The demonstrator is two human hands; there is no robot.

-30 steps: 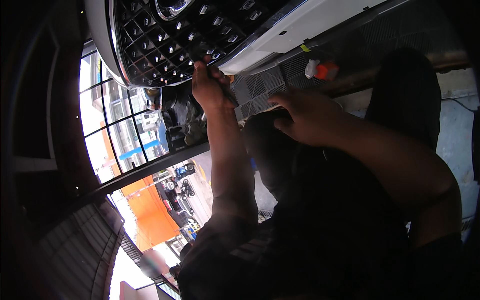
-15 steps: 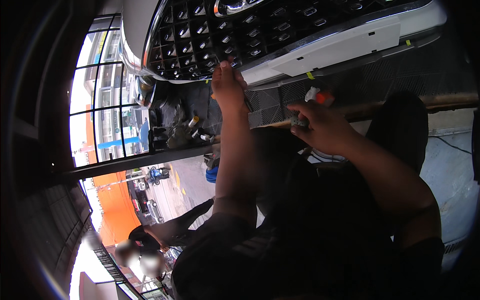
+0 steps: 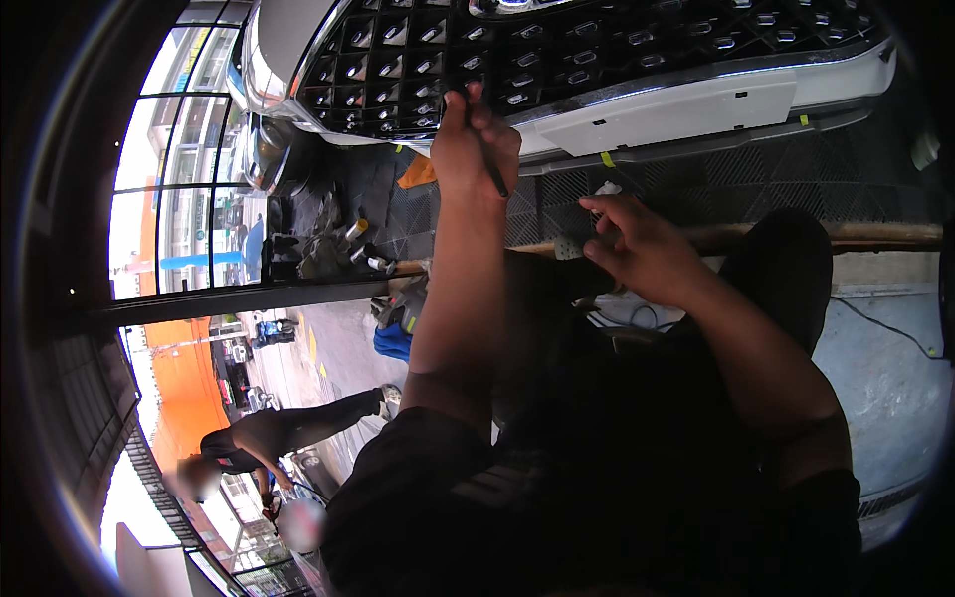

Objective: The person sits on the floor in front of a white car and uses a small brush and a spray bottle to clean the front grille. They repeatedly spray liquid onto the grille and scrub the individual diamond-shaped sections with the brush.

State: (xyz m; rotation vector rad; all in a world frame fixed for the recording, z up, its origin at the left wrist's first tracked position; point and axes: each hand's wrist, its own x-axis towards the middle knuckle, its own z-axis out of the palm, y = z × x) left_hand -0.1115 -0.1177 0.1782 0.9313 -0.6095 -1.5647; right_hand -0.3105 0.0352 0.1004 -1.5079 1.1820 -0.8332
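Note:
My left hand [image 3: 473,149] is raised in front of the black grille [image 3: 557,50] of a white car. Its fingers are closed round a slim dark stick-like tool [image 3: 496,179], whose rear end sticks out by the wrist; the tip is hidden. I cannot tell whether it touches the grille. My right hand [image 3: 642,249] hovers over the floor edge by my knee, fingers apart and loosely bent, with nothing visible in them. Beyond its fingertips lies a small white object [image 3: 609,188]. A pale speckled piece [image 3: 567,247] shows left of the thumb.
Below the grille runs a white bumper [image 3: 676,109] with yellow tape bits [image 3: 608,159]. An orange cloth [image 3: 418,172] lies on the dark tiled floor [image 3: 846,169]. Bottles and gear [image 3: 348,239] stand at left. A cable [image 3: 885,328] crosses the pale floor. Another person [image 3: 269,438] is outside.
My view has shifted. My left hand has turned, so the dark tool shows along the palm. My right hand now sits apart from the pale speckled piece. The person outside is more upright in stride.

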